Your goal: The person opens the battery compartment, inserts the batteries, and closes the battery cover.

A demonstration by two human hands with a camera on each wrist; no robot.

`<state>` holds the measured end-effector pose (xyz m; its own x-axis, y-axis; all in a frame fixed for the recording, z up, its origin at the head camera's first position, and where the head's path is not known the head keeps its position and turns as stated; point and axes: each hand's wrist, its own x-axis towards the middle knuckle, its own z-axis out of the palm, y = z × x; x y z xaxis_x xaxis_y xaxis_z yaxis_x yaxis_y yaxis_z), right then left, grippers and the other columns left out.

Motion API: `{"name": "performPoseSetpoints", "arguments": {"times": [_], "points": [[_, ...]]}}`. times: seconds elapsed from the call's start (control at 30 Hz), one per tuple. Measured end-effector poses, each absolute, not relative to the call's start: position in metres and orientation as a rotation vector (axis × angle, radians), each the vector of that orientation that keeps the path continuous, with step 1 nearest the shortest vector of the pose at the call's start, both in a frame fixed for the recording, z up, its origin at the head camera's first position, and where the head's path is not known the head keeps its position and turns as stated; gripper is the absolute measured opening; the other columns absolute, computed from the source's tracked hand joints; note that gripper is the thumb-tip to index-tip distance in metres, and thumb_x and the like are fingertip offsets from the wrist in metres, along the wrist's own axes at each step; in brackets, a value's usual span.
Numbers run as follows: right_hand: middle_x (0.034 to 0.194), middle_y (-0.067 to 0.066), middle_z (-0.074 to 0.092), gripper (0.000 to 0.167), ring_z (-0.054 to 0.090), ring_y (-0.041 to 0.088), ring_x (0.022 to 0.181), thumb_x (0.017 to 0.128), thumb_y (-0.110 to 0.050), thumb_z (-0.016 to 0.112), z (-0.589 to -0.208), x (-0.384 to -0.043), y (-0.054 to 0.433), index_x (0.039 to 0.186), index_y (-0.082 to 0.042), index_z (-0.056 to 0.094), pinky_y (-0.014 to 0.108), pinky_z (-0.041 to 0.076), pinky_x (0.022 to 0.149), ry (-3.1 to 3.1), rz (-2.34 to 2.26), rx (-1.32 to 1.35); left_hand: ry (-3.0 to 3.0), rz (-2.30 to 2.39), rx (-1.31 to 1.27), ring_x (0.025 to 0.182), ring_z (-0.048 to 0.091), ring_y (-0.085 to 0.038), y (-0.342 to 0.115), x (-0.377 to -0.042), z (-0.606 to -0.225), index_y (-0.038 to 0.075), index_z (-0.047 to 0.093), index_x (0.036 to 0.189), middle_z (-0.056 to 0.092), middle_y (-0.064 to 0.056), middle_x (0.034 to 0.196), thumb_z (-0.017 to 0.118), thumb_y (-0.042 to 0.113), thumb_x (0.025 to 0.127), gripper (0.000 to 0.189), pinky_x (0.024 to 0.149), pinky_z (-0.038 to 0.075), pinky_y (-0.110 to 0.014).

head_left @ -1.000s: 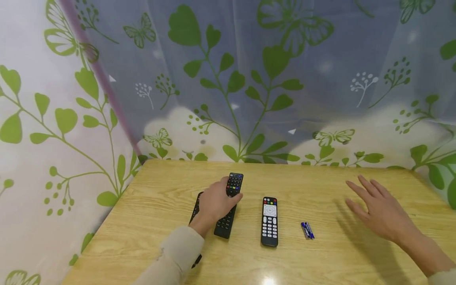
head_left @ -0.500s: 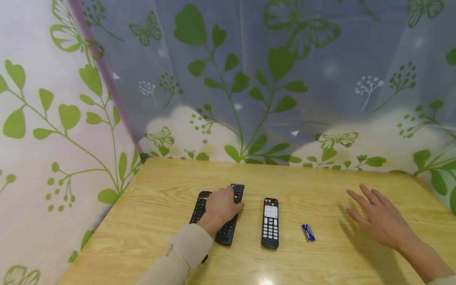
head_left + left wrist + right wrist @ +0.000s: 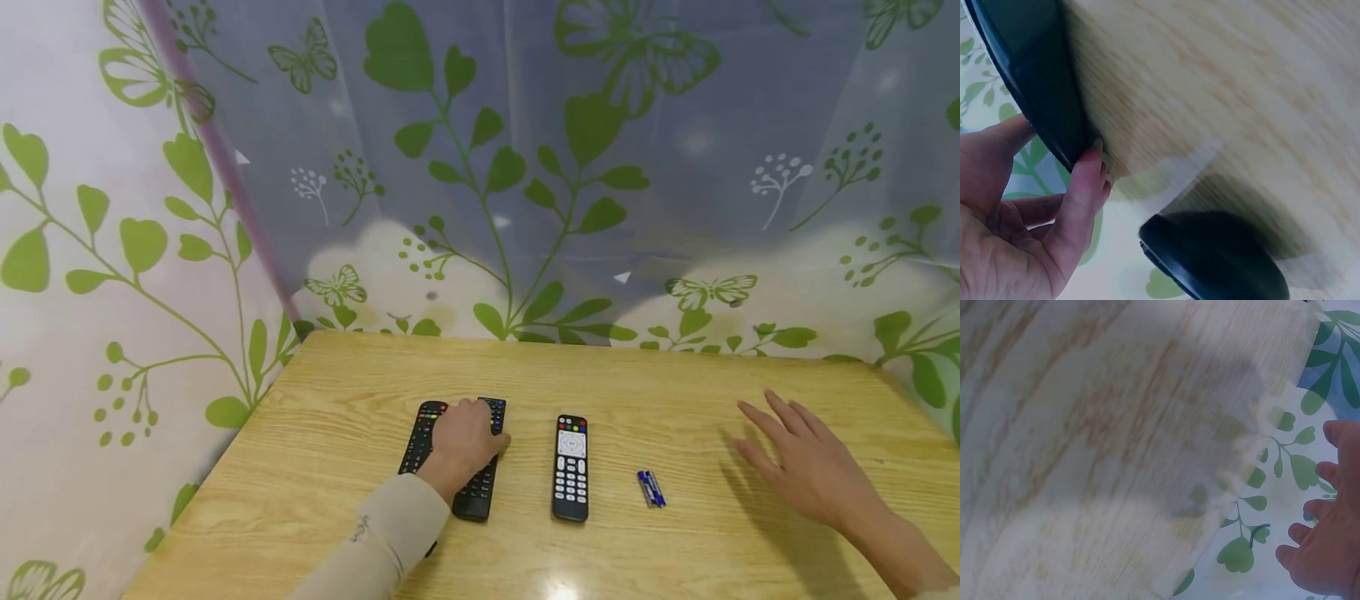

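Left hand [image 3: 465, 437] curled over the gripped remote [image 3: 472, 504], thumb on its right side; the left wrist view shows digits pinching its edge. Right hand [image 3: 817, 467] spread over the right side of the table [image 3: 360, 367], fingers fairly straight, holding nothing. Just left of the gripped remote lies a second black remote [image 3: 416, 446]; to its right, apart, the white-keyed remote [image 3: 571, 475], then two loose batteries [image 3: 651, 489] side by side.

Progress (judged): the three remotes stand roughly in a row, so placing looks well advanced; letting go of the gripped remote is not yet done. The batteries lie outside any remote; whether they have a part in the work is unclear.

Obscured: the left hand and sleeve [image 3: 405, 517] cover the middle of the gripped remote and much of its neighbour. A dark tip below the cuff is probably that neighbour's end. Cannot tell whether the gripped remote rests flat. Key labels unreadable.
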<state>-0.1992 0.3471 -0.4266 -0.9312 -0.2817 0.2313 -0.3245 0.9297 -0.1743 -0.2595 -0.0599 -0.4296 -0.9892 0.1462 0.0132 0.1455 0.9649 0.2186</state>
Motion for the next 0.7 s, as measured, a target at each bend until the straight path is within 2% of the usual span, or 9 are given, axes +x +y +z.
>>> {"name": "performPoseSetpoints", "arguments": {"times": [0.07, 0.3, 0.43, 0.53, 0.7], "points": [[0.141, 0.039, 0.028, 0.054, 0.022, 0.055, 0.13, 0.1, -0.033, 0.051, -0.427, -0.199, 0.347, 0.138, 0.005, 0.042, 0.058, 0.009, 0.112, -2.866, 0.302, 0.461, 3.111, 0.335, 0.218, 0.057, 0.055, -0.021, -0.06, -0.26, -0.43, 0.003, 0.066, 0.096, 0.059, -0.011, 0.083, 0.072, 0.043, 0.083, 0.043, 0.045, 0.048, -0.035], [0.14, 0.038, 0.03, 0.054, 0.027, 0.056, 0.127, 0.099, -0.033, 0.052, -0.428, -0.198, 0.345, 0.137, 0.005, 0.043, 0.058, 0.011, 0.112, -2.835, 0.301, 0.456, 3.116, 0.287, 0.18, 0.058, 0.056, -0.021, -0.064, -0.261, -0.433, 0.001, 0.065, 0.101, 0.059, -0.011, 0.084, 0.067, 0.051, 0.084, 0.053, 0.044, 0.047, -0.035], [0.141, 0.038, 0.03, 0.054, 0.028, 0.057, 0.125, 0.099, -0.033, 0.052, -0.431, -0.196, 0.347, 0.138, 0.004, 0.043, 0.061, 0.014, 0.109, -2.84, 0.31, 0.448, 3.129, 0.245, 0.171, 0.07, 0.061, -0.027, -0.068, -0.257, -0.43, 0.002, 0.061, 0.118, 0.061, -0.014, 0.098, 0.06, 0.054, 0.089, 0.059, 0.053, 0.052, -0.04], [0.142, 0.037, 0.029, 0.055, 0.027, 0.057, 0.125, 0.099, -0.033, 0.052, -0.432, -0.195, 0.349, 0.139, 0.003, 0.042, 0.062, 0.014, 0.108, -2.845, 0.312, 0.436, 3.175, 0.17, 0.2, 0.07, 0.061, -0.029, -0.071, -0.254, -0.426, 0.006, 0.057, 0.127, 0.061, -0.015, 0.11, 0.055, 0.054, 0.091, 0.06, 0.055, 0.053, -0.043], [0.142, 0.036, 0.03, 0.055, 0.028, 0.056, 0.126, 0.099, -0.034, 0.053, -0.433, -0.194, 0.351, 0.14, 0.002, 0.042, 0.063, 0.015, 0.108, -2.84, 0.29, 0.432, 3.311, 0.149, 0.318, 0.072, 0.062, -0.025, -0.08, -0.25, -0.423, 0.01, 0.058, 0.126, 0.06, -0.01, 0.111, 0.053, 0.052, 0.093, 0.054, 0.057, 0.053, -0.043]]}}
